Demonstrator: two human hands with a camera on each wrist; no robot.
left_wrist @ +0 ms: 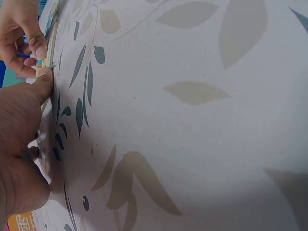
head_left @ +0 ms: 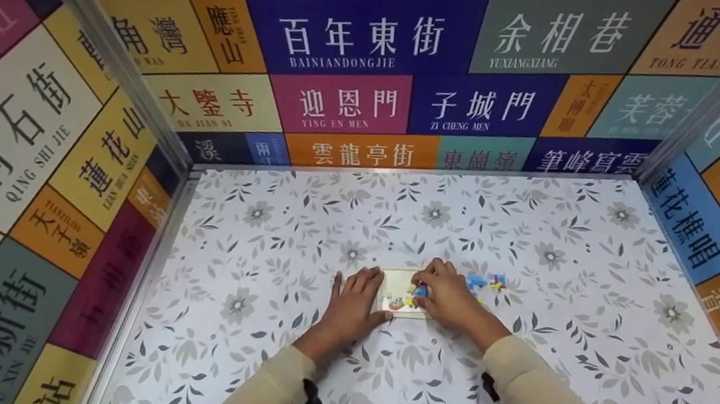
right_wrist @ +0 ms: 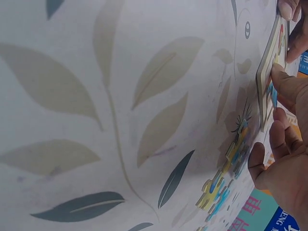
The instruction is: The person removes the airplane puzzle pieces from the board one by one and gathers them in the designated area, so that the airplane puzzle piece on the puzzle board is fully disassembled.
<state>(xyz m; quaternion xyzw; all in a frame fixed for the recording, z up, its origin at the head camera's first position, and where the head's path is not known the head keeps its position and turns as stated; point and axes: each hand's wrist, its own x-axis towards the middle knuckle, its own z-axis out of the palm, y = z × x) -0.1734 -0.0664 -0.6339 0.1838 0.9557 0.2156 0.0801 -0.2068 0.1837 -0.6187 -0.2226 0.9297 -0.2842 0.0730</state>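
A small wooden jigsaw board (head_left: 397, 279) lies flat on the table, with several coloured pieces along its near side. My left hand (head_left: 351, 306) holds the board's left end, thumb at the near edge and index finger by the far corner. Over the board's right part, my right hand (head_left: 451, 300) pinches a blue puzzle piece (head_left: 420, 291) between thumb and fingers. In the right wrist view, this piece is right at the surface of the board (right_wrist: 263, 79), partly hidden by the fingertips.
Loose puzzle pieces (head_left: 496, 282), blue, yellow and red, lie just right of the board, partly behind the right hand. A leaf-patterned cloth (head_left: 304, 223) covers the table. Panels with printed characters (head_left: 363, 42) enclose the back and both sides.
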